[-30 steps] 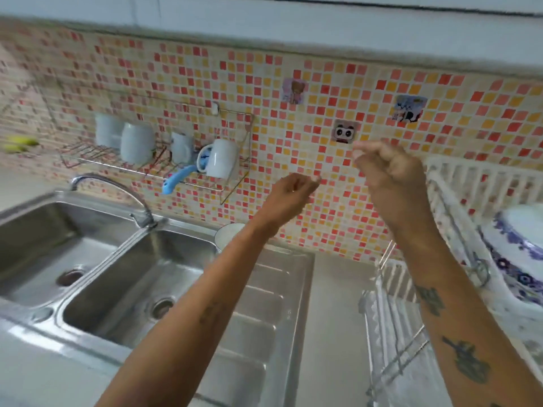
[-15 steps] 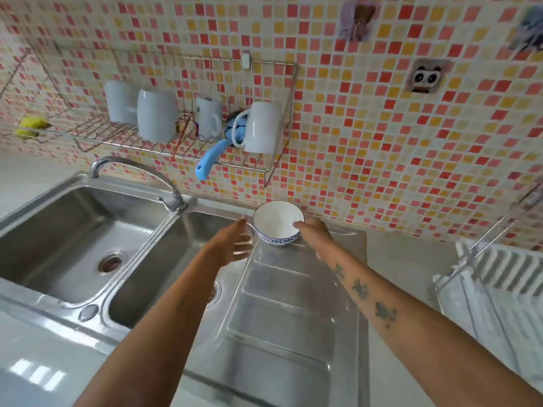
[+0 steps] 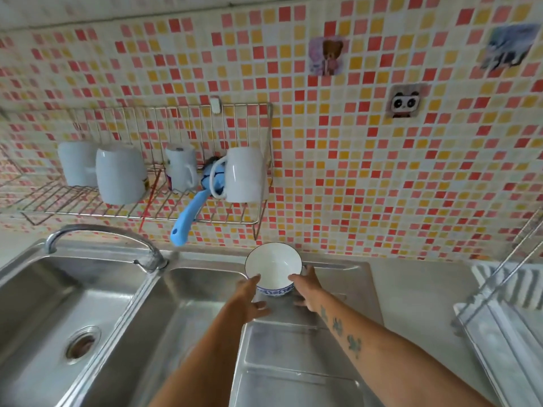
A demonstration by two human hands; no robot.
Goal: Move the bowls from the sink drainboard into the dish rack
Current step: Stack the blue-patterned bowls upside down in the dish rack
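At frame centre, on the drainboard [image 3: 293, 348], your left hand [image 3: 248, 298] and right hand [image 3: 307, 289] are now closing onto 1 bowl [image 3: 273, 267], fingers touching its sides, not yet lifting; the dish rack [image 3: 499, 318] is waiting at lower right.

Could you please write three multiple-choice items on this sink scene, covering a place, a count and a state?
1. Where is the bowl?
A. in a sink basin
B. at the drainboard's far end
C. in the dish rack

2. How many white mugs are on the wall rack?
A. two
B. four
C. six

3. How do the hands meet the bowl?
A. one on each side
B. only one touches
C. neither is near

Answers:
1 B, it stands by the tiled wall.
2 B, four stand along the shelf.
3 A, left hand and right hand flank it.
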